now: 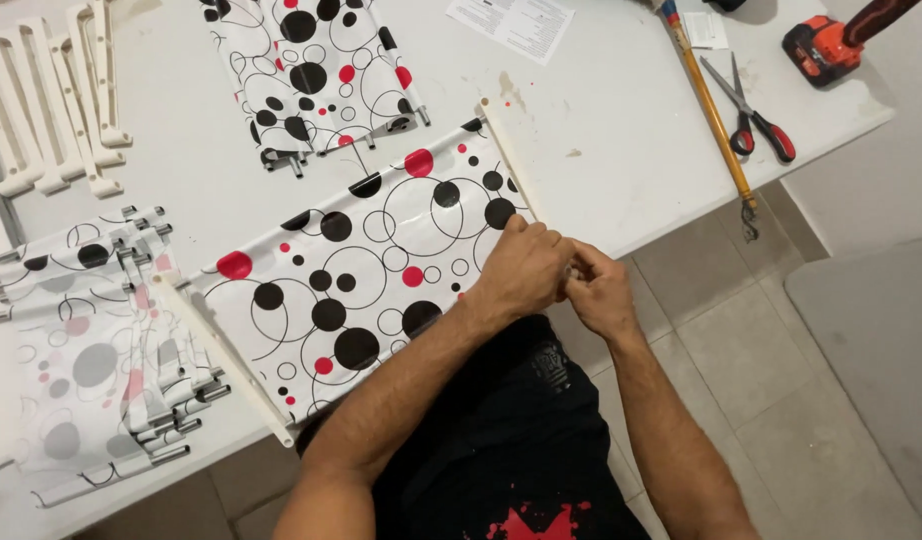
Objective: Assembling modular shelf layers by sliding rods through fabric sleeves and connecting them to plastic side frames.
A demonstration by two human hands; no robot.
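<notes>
Glossy white plastic sheet [361, 290] printed with black and red circles lies flat across the near edge of the white bench [621, 120], stretched between two white plastic bars: one bar [226, 360] at its left end, the other bar [509, 160] at its right end. Both hands meet at the sheet's near right corner, just over the bench edge. The left hand [526, 270] is closed with its fingers curled down on the corner of the sheet. The right hand [601, 292] is clenched close against it, fingertips pinching a small item that cannot be made out.

A stack of similar printed sheets with metal rods [101, 370] rests at the left of the bench. Another folded printed sheet [311, 70] lies at the far side. A group of white plastic frame pieces [56, 95] sits at the far left corner. To the right lie a printed paper leaflet [511, 25], a long tool with a yellow wooden handle [711, 110], red-handled scissors [756, 120] and an orange and black power drill [826, 45]. No containers are visible on the bench.
</notes>
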